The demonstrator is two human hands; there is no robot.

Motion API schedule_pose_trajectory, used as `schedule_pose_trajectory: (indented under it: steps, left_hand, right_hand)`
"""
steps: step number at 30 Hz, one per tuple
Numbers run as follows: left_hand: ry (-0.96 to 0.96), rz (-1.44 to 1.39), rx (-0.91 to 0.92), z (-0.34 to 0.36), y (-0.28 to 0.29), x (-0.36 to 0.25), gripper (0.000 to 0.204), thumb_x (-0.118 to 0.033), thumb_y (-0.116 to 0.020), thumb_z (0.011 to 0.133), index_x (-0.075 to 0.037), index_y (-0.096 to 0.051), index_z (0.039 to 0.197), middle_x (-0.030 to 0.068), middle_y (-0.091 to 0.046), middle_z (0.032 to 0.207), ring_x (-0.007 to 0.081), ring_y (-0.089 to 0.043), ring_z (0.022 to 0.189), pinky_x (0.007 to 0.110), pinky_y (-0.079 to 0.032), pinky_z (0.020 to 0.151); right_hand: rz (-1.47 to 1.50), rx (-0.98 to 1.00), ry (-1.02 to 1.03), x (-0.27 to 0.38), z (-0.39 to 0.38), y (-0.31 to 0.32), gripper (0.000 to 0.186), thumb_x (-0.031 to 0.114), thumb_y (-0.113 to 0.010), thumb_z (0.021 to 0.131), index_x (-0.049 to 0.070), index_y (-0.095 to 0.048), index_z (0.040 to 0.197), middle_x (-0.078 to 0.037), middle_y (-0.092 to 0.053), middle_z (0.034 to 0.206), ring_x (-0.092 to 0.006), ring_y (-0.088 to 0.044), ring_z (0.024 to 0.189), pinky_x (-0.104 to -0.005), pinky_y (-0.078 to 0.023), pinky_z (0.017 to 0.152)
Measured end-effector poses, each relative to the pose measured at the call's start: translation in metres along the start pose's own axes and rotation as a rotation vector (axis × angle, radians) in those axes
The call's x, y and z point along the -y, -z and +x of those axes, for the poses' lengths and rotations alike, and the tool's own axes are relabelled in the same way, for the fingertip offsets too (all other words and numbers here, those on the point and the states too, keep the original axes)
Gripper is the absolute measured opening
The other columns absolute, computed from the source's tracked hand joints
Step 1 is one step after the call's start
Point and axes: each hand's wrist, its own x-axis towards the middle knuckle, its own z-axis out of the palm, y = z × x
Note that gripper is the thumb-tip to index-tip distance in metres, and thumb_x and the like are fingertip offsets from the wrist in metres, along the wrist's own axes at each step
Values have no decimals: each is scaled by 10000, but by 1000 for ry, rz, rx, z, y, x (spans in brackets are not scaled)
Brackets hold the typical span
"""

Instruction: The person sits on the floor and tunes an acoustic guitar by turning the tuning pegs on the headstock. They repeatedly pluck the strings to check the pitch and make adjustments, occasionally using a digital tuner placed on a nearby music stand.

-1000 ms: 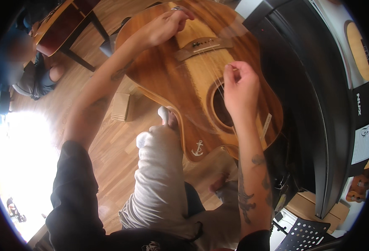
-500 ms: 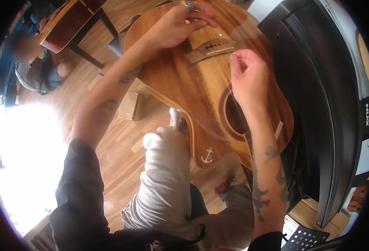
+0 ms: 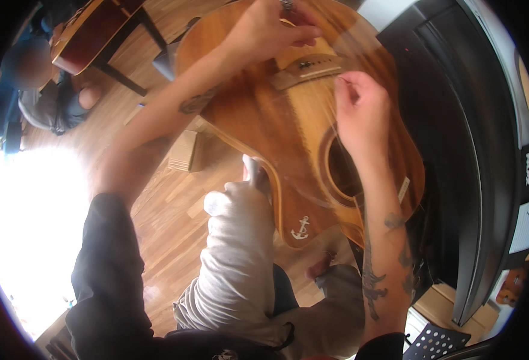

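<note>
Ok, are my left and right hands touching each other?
Apart: the head view plainly shows the guitar top and bridge between the left hand and right hand.

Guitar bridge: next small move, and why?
I'd probably shift the right hand slightly left, bringing its pinched fingertips over the bridge. They're close to the right end of its pale saddle, and the left hand sits beyond the bridge without covering its row of dark dots. Whether the pinch holds a string is too blurred to tell.
</note>
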Motion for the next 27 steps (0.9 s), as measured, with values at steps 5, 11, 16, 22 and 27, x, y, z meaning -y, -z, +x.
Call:
schedule_pose_trajectory:
  steps: [5, 11, 16, 22, 27]
  left_hand:
    - [-147, 259, -56, -3, 1, -11, 206, -94, -767, 912, -8, -646, 1055, 45, -693, 925, 113, -652, 873, 262, -544, 737]
    - [-144, 109, -16, -4, -10, -14, 195, -10, -720, 923, 22, -659, 1106, 54, -697, 933, 120, -667, 892, 264, -566, 759]
    - [-162, 172, 45, 0, -6, -10, 129, 39, -689, 921, 38, -682, 1049, 66, -706, 927, 134, -684, 914, 264, -575, 795]
    - [-253, 399, 117, -3, -3, -10, 206, -22, -649, 952, -18, -710, 1149, 29, -720, 1078, 115, -684, 880, 300, -568, 808]
    - [-519, 699, 268, -5, 0, -17, 172, -56, -676, 935, -51, -744, 1092, 66, -673, 949, 213, -673, 833, 351, -539, 751]
  right_hand:
    - [-71, 52, 13, 5, 2, -1, 162, 127, -606, 957, -11, -691, 954, -239, -695, 822, -420, -689, 802, -478, -531, 731]
    - [-108, 66, -1, 8, -1, 1, 152, 128, -601, 961, 3, -674, 914, -210, -700, 795, -399, -690, 770, -480, -534, 717]
    - [-147, 32, 74, 2, -2, -6, 127, 130, -609, 955, 24, -671, 924, -192, -699, 803, -390, -685, 798, -492, -532, 731]
    - [-177, 59, 62, 3, -1, -4, 124, 129, -622, 949, 18, -666, 917, -184, -702, 807, -382, -687, 801, -487, -540, 729]
    - [-175, 69, 53, 5, -2, -3, 130, 128, -618, 955, 13, -662, 913, -183, -705, 809, -375, -695, 796, -475, -547, 720]
